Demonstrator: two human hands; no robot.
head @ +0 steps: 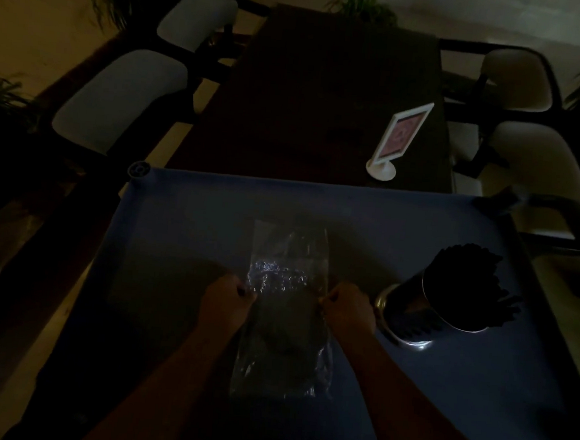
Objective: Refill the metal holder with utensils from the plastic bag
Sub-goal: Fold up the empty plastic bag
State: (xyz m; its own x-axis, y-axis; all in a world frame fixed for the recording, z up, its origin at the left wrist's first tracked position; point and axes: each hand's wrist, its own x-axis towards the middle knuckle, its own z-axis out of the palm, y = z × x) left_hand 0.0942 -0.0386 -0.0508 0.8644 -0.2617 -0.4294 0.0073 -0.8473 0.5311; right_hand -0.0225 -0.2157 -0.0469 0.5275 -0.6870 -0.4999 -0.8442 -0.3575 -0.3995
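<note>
A clear plastic bag [289, 261] lies lengthwise on the blue surface [184, 233] in dim light; dark contents show faintly inside. My left hand [224, 299] pinches the bag's left edge at mid-length. My right hand [347, 308] pinches the right edge opposite. To the right stands the round metal holder [409, 307], tilted in view, packed with several dark utensils [473, 284] whose ends stick out toward the upper right.
A dark wooden table [324, 95] extends beyond the blue surface, with a white framed sign [400, 138] on a round foot. Chairs with pale seats [119, 94] flank both sides. Potted plants stand at the room's edges.
</note>
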